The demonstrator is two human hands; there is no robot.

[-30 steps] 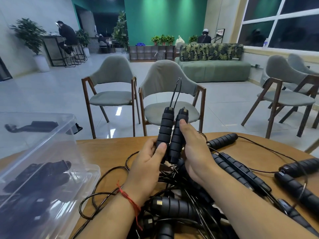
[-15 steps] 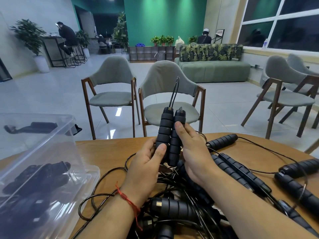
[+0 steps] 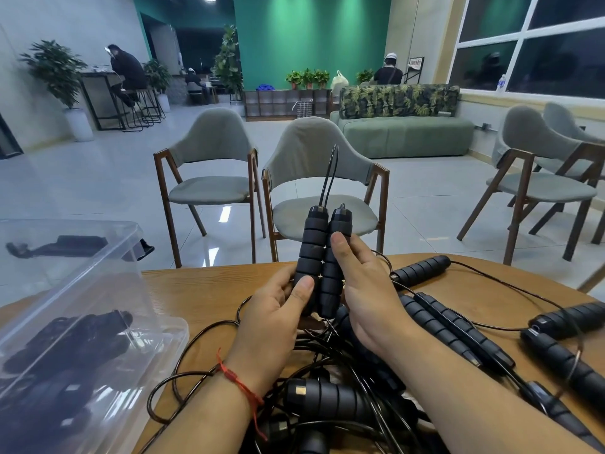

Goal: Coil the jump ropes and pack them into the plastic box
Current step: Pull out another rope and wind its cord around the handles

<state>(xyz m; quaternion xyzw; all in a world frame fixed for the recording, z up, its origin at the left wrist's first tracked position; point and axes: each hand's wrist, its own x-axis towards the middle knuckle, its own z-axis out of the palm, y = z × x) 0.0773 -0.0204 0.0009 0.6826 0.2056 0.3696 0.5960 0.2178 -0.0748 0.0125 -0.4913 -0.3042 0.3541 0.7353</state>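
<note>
Left hand (image 3: pixel 278 322) and right hand (image 3: pixel 366 290) each gripped one of two upright jump-rope handles (image 3: pixel 316 253), held side by side above the rope tangle (image 3: pixel 330 396) on the table (image 3: pixel 196 290), the plastic box (image 3: pixel 163 335) at eight o'clock.

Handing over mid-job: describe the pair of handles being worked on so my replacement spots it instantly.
On the wooden table lies a tangle of black jump ropes. Above it, the left hand and right hand hold two handles side by side. They alone stand upright, off the table; all others lie flat.
</note>
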